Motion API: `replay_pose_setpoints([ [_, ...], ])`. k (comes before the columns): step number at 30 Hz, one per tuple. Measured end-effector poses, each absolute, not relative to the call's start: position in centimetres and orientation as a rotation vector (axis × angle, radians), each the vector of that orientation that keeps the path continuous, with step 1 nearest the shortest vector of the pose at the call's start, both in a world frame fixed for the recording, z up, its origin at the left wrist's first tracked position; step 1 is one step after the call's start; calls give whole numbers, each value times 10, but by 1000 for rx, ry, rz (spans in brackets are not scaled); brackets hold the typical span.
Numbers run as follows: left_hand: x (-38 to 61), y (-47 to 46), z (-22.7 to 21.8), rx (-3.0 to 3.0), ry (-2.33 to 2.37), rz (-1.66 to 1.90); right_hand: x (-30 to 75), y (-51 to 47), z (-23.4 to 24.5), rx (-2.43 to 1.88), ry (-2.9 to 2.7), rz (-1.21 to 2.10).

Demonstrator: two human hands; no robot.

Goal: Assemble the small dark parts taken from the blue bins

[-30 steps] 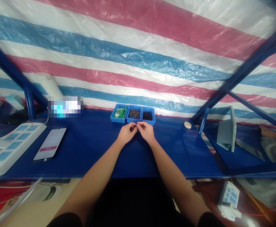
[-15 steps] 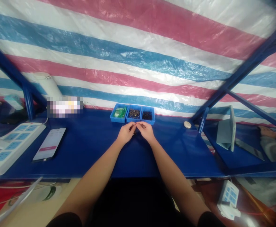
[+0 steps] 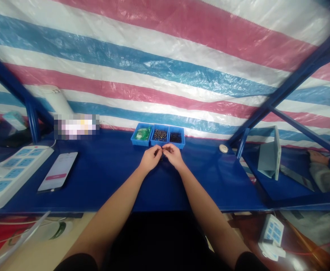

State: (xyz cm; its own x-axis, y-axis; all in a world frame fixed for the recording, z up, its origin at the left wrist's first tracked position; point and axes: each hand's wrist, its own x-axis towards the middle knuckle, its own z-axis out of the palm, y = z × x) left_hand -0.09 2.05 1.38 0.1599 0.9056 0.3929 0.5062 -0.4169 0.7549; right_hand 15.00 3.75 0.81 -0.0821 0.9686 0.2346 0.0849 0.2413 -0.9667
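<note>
My left hand (image 3: 150,158) and my right hand (image 3: 173,155) meet fingertip to fingertip over the blue table, both pinched closed. Whatever lies between the fingertips is too small to make out. Something small and dark shows just below the fingers. Right behind my hands three blue bins stand side by side. A green packet (image 3: 142,133) lies in the left bin (image 3: 141,143). Small brass-and-dark pieces (image 3: 160,135) fill the middle bin (image 3: 158,143), and small black pieces (image 3: 176,137) the right bin (image 3: 177,145).
At the left lie a phone (image 3: 58,171) and a white power strip (image 3: 15,173). A round whitish object (image 3: 223,148) sits near the right frame post. Beyond it are a tablet in a stand (image 3: 270,156) and another person's sleeve (image 3: 327,175). Striped sheeting (image 3: 159,75) hangs behind.
Both hands stay pinched together in nearly the same place, with only slight finger movement. The whole view has shifted a few pixels.
</note>
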Motion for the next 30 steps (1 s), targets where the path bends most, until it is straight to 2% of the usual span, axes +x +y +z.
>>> replay_pose_setpoints([
  [6,-1,21,13,1967,1335,1176,151,38,7,-960,-1420,1056],
  [30,-1,23,10,1929,1348,1213,151,37,9,-1056,-1396,1057],
])
